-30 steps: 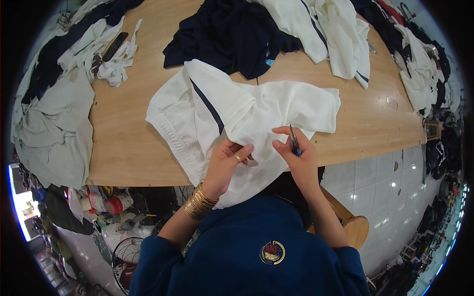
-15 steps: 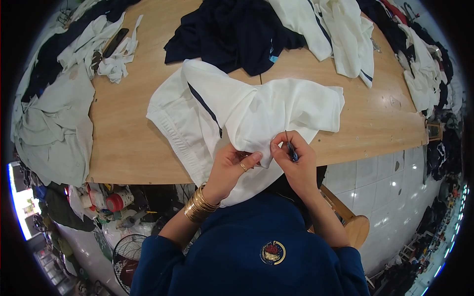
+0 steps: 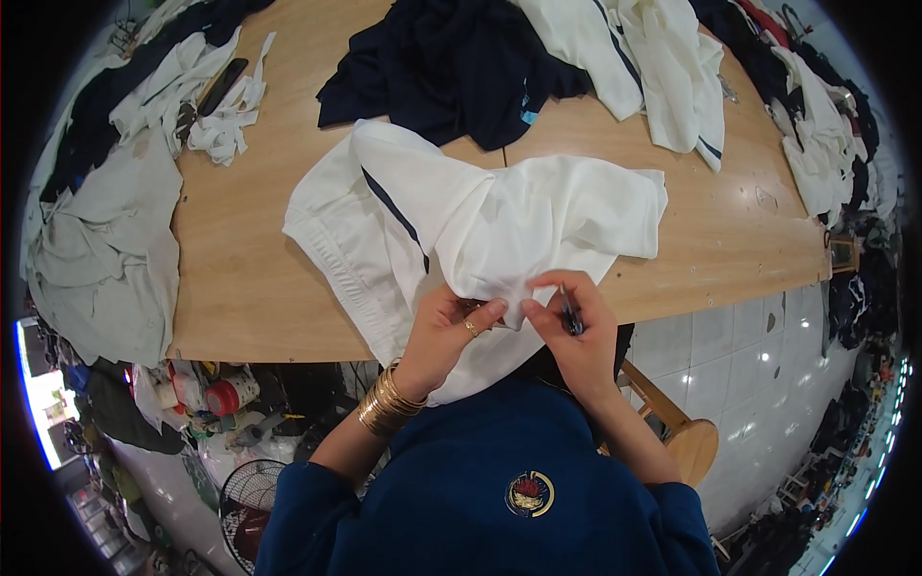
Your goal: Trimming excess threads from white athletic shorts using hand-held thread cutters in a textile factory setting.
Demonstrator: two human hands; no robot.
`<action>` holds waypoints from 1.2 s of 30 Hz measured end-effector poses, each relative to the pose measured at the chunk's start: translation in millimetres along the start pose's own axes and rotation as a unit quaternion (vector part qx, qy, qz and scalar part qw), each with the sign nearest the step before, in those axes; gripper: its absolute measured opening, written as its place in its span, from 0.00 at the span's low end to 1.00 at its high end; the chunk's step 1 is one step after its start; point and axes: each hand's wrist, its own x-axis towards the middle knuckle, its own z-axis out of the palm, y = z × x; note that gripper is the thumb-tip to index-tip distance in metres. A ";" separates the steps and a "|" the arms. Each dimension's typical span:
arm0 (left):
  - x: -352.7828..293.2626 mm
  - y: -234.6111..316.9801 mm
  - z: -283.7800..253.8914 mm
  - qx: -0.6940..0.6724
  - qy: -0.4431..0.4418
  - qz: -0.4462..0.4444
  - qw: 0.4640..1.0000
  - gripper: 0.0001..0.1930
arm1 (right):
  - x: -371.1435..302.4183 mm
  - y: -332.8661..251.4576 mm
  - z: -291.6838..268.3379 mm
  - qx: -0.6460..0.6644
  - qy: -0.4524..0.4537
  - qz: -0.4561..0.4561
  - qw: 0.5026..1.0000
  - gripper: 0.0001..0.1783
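Note:
A white garment [image 3: 567, 206] with a gathered band and a navy stripe lies bunched on the table, its near part hanging over the front edge. My left hand [image 3: 449, 331] is closed on a fold near that edge, thumb on top. Beside it, my right hand [image 3: 576, 317] has its thumb and index finger at the same fold, slightly apart. Tucked in the right palm is a small dark tool [image 3: 572, 317] that looks like thread snips; its tip is hidden. Whether the right fingertips hold a thread cannot be made out.
The wooden table [image 3: 250, 278] bears a navy garment pile [image 3: 432, 67], more white garments [image 3: 672, 77] behind, and grey cloth [image 3: 106, 250] at the left. A black elongated object [image 3: 223, 84] lies on cloth scraps. Below stand a wooden stool [image 3: 691, 451] and a fan [image 3: 252, 490].
My right thumb and index finger have opened a little and shifted at the fold. The tool has turned in the palm, its thin tip out of sight. My left hand stays in place.

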 end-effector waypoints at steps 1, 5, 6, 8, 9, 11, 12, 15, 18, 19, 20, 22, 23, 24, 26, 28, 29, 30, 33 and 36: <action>-0.3 -0.6 -0.8 0.002 0.000 -0.002 1.000 0.12 | 1.3 -1.7 0.6 0.031 0.019 0.028 0.999 0.08; -2.1 4.3 6.8 -0.005 -0.008 -0.011 1.000 0.12 | 8.1 6.8 1.4 0.129 0.021 0.091 0.987 0.07; -2.4 5.8 7.3 -0.004 -0.009 -0.010 1.000 0.12 | 8.9 10.3 1.8 0.167 0.006 0.116 0.979 0.06; -2.8 8.0 7.5 -0.007 0.010 0.001 1.000 0.12 | 8.6 9.4 0.3 0.132 -0.004 0.106 0.986 0.06; -2.4 7.9 6.9 -0.007 0.010 0.001 1.000 0.12 | 7.7 8.7 -0.3 0.096 -0.014 0.097 0.991 0.06; -0.9 6.9 5.2 -0.036 0.060 0.002 0.998 0.12 | 5.7 9.0 -0.5 0.101 -0.020 0.080 0.991 0.06; -1.0 7.3 6.4 -0.035 0.060 0.002 0.998 0.12 | 5.4 9.4 -1.2 0.105 -0.026 0.064 0.992 0.06; -2.0 10.0 9.2 -0.043 0.083 0.016 0.995 0.11 | 5.5 10.6 -2.6 0.107 -0.031 0.078 0.991 0.07; -3.9 13.7 8.3 -0.013 0.057 0.015 0.998 0.11 | 12.9 -0.6 2.0 0.147 -0.018 0.117 0.982 0.08; -4.8 15.0 9.0 -0.007 0.056 0.014 0.998 0.11 | 13.5 -0.4 4.7 0.106 -0.017 0.083 0.991 0.07; -5.6 15.7 9.5 0.000 0.054 0.013 0.998 0.11 | 12.5 1.2 4.8 0.106 -0.016 0.083 0.991 0.07; -6.7 16.8 9.1 0.006 0.049 0.019 0.999 0.11 | 11.9 4.1 4.4 0.089 -0.035 0.049 0.994 0.07; -7.3 17.3 9.0 0.011 0.044 0.024 0.999 0.12 | 12.3 3.3 4.7 0.090 -0.035 0.049 0.994 0.07; -8.0 17.9 9.7 0.011 0.044 0.024 0.999 0.12 | 12.4 2.0 5.2 0.107 -0.018 0.028 0.994 0.07; -9.5 20.0 11.2 -0.002 0.046 0.014 0.999 0.12 | 12.0 -1.5 5.9 0.124 -0.001 0.007 0.992 0.07; -9.9 21.0 10.7 -0.001 0.043 0.008 0.999 0.13 | 11.1 -4.3 6.4 0.127 0.007 0.004 0.992 0.07; -10.0 21.7 10.5 0.002 0.038 0.003 0.999 0.14 | 10.4 -4.8 6.4 0.126 0.006 0.004 0.992 0.07; -10.3 22.8 10.9 0.001 0.040 0.003 0.999 0.14 | 9.8 -5.0 6.4 0.133 0.008 0.004 0.991 0.08; -11.2 24.9 11.4 -0.001 0.036 0.021 0.999 0.17 | 9.3 -6.8 5.7 0.133 0.007 0.006 0.991 0.08; -12.1 25.6 10.6 -0.005 0.027 0.016 0.999 0.18 | 9.6 -8.0 5.2 0.127 0.005 0.005 0.992 0.08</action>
